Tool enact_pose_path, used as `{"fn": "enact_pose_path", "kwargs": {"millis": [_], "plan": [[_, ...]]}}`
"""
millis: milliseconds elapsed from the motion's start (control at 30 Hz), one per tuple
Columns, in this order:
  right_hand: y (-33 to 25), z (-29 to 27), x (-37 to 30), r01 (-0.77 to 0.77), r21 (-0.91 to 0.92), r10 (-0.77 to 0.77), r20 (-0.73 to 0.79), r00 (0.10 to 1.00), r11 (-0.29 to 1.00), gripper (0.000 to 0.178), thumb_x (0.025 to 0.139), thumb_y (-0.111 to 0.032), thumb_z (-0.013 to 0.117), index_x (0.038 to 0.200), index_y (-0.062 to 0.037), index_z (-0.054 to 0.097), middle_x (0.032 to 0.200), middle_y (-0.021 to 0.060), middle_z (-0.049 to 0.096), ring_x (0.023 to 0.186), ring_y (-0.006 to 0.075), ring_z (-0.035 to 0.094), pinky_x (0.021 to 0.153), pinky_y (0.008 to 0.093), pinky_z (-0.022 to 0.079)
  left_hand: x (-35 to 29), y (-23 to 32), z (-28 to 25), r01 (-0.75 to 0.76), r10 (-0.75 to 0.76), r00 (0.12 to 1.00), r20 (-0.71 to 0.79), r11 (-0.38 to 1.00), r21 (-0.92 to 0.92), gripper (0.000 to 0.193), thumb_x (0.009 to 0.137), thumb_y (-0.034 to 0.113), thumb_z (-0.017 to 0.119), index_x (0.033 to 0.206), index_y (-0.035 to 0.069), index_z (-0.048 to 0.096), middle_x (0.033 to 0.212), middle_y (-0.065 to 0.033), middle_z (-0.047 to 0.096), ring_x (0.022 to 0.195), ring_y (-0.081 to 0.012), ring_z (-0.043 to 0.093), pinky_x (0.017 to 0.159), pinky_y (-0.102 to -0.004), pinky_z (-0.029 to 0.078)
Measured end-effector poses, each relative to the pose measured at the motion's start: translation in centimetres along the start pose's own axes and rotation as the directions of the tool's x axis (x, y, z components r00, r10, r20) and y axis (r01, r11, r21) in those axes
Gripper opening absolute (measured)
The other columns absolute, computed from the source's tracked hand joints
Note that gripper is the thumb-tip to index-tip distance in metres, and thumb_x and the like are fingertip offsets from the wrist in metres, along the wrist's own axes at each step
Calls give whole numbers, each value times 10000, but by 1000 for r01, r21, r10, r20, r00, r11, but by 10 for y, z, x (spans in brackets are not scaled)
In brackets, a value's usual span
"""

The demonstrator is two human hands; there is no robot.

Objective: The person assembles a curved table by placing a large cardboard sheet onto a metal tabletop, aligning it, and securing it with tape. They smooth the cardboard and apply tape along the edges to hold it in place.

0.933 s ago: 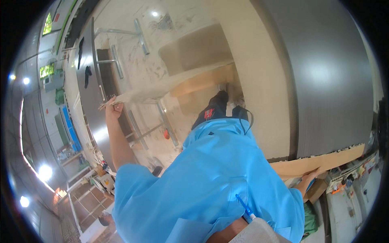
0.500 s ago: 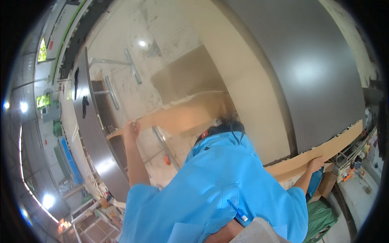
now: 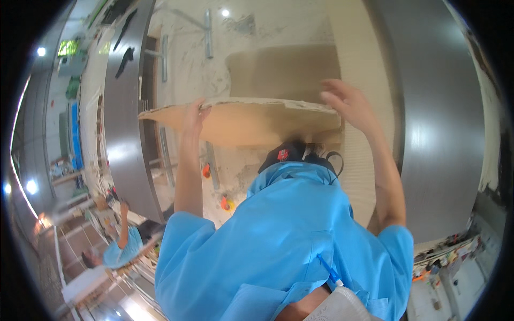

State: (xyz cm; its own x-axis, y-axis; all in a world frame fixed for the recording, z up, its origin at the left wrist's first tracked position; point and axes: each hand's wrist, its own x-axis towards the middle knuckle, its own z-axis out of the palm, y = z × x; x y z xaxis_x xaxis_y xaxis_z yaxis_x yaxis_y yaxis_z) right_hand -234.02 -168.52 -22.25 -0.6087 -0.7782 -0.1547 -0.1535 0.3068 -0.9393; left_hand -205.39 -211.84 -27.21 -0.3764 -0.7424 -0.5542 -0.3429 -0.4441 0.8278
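A brown cardboard sheet (image 3: pixel 241 124) with a torn, ragged top edge stands across in front of my body. My left hand (image 3: pixel 196 113) is closed on its upper edge, left of the middle, with the thumb on the near side. My right hand (image 3: pixel 348 104) is raised by the sheet's right end, fingers stretched out and apart, slightly blurred. Whether its fingertips touch the edge I cannot tell. Beyond the standing sheet, a flat brown piece (image 3: pixel 284 72) lies on the floor.
A dark grey panel (image 3: pixel 444 128) lies along the right, beside a long beige strip (image 3: pixel 367 176). Another dark panel (image 3: pixel 126 144) runs along the left, near metal legs (image 3: pixel 209 35). Orange items (image 3: pixel 225 203) lie on the floor. Another person (image 3: pixel 120 249) is at lower left.
My right hand has let go of the cardboard at the lower right and moved up and left to the standing sheet's right end. My left hand, still gripping, has shifted up and right. My view has turned.
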Motion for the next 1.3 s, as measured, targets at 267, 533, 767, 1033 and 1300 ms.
{"fn": "enact_pose_path", "kwargs": {"millis": [267, 533, 767, 1033, 1300], "plan": [[-103, 58, 74, 135, -245, 130, 819, 559, 960, 641, 901, -525, 707, 1237, 19, 666, 1086, 179, 738, 1010, 288, 705, 888, 396, 547, 0, -20, -37, 52, -96, 966, -241, 982, -183, 357, 962, 183, 617, 1246, -31, 585, 1278, -169, 538, 1085, -280, 602, 944, -423, 549], [-99, 56, 120, -18, -77, 70, 754, 653, 997, 396, 1019, -264, 614, 700, -53, 508, 671, -53, 430, 639, 84, 366, 566, 328, 336, 40, 7, -5, -1, -45, 972, -230, 981, -196, 393, 962, 310, 623, 1251, 44, 600, 1175, -88, 564, 922, -205, 551, 891, -449, 470], [-61, 31, 176, 45, -119, 25, 527, 849, 992, 347, 1002, -265, 612, 768, -19, 541, 650, -1, 409, 649, 96, 360, 581, 324, 350, 25, 32, 42, -622, 631, 634, -447, 759, 191, 565, 912, 348, 739, 1337, 36, 534, 1208, -117, 574, 1111, -267, 545, 1028, -492, 397], [-92, -78, 308, 296, -473, -375, -81, 923, 830, 421, 979, -377, 586, 824, 12, 616, 593, 122, 520, 559, 207, 487, 580, 394, 418, -9, 45, 152, -691, 549, 613, 568, 24, 722, 641, 855, 306, 761, 1395, 68, 510, 1252, -116, 639, 1202, -329, 581, 1069, -481, 428], [-109, -304, 460, -148, -816, -126, -260, 957, 559, 467, 962, -410, 643, 1203, -10, 656, 1015, 109, 710, 918, 181, 638, 790, 371, 502, -21, 27, 196, -764, 565, 593, 573, 173, 621, 597, 854, 260, 771, 1373, 78, 540, 1184, -141, 668, 1121, -323, 636, 947, -447, 509]]}}
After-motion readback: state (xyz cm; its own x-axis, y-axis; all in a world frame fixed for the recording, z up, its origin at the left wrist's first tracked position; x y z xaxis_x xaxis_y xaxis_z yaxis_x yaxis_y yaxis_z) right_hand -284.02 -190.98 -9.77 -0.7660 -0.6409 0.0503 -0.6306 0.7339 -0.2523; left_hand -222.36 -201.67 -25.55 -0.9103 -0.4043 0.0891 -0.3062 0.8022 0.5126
